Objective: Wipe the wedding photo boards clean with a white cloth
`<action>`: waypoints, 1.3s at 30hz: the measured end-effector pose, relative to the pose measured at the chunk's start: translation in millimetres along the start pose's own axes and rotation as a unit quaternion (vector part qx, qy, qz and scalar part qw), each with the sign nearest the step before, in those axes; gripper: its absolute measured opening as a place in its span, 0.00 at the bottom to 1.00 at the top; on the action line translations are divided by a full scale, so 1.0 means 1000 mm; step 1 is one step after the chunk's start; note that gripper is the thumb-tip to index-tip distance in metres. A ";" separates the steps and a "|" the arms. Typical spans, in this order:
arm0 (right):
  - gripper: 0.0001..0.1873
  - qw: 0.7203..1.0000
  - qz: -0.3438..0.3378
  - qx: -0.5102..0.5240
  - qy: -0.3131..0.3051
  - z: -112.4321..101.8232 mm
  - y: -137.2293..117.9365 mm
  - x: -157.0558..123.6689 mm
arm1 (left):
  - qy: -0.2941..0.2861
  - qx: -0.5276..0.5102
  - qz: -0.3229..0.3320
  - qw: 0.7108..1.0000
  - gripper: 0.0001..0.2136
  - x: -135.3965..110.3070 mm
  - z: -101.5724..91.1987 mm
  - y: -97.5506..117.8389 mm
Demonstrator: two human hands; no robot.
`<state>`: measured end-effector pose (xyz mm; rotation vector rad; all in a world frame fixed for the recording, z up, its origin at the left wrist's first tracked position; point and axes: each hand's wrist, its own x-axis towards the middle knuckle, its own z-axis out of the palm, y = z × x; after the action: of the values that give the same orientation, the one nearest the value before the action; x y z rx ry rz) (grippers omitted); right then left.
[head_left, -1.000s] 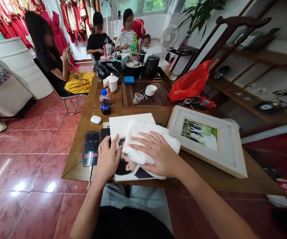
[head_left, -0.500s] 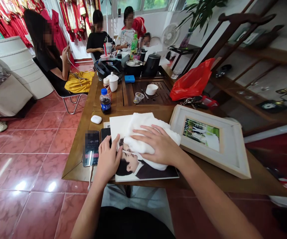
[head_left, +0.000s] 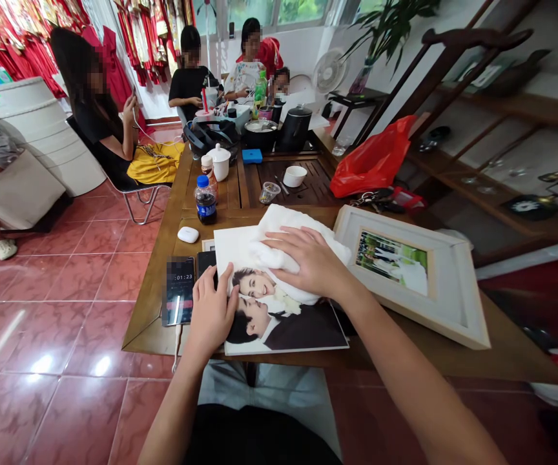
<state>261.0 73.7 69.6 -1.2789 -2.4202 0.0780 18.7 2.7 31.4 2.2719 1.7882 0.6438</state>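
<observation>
A printed photo panel (head_left: pixel 289 332) of two people in dark and light clothes lies flat near the table's front edge. My right hand (head_left: pixel 310 258) rests over a bunched white cloth (head_left: pixel 303 219) on the panel's upper right part, with a fold of it between thumb and fingers. The cloth covers that corner of the print. At the panel's left edge, my left hand (head_left: pixel 214 307) lies with its fingers apart, touching the border and holding nothing. Right of the panel is a pale frame (head_left: pixel 446 307) with a small outdoor photo (head_left: pixel 390 258) inside.
Left of the panel lie a phone (head_left: pixel 179 294) on a cable and a white earbud case (head_left: pixel 188 234). Behind stand a cola bottle (head_left: pixel 206 200), a white lidded cup (head_left: pixel 219 161), a white bowl (head_left: pixel 295 175) and a red bag (head_left: pixel 376 161). Several people sit beyond.
My right hand has slid the white cloth up and away from me, uncovering the upper face and more of the print. My left hand stays at the panel's left edge.
</observation>
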 end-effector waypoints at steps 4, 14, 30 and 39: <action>0.27 1.000 -0.006 -0.004 0.005 0.000 -0.005 -0.020 | -0.002 0.011 0.001 1.000 0.22 0.000 -0.001 0.001; 0.30 0.999 -0.033 -0.007 0.007 -0.007 -0.030 -0.085 | 0.002 0.012 0.005 1.000 0.22 0.000 0.000 0.001; 0.27 0.999 -0.005 0.033 -0.008 -0.006 -0.002 -0.049 | -0.002 0.000 0.013 1.000 0.22 0.001 0.001 -0.002; 0.28 1.000 0.012 0.017 -0.003 0.001 0.008 0.009 | -0.009 0.010 0.012 1.000 0.23 0.000 0.001 -0.003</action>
<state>262.5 85.3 69.8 -1.2946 -2.3988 0.1306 16.6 3.1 29.2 2.3075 1.7686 0.6102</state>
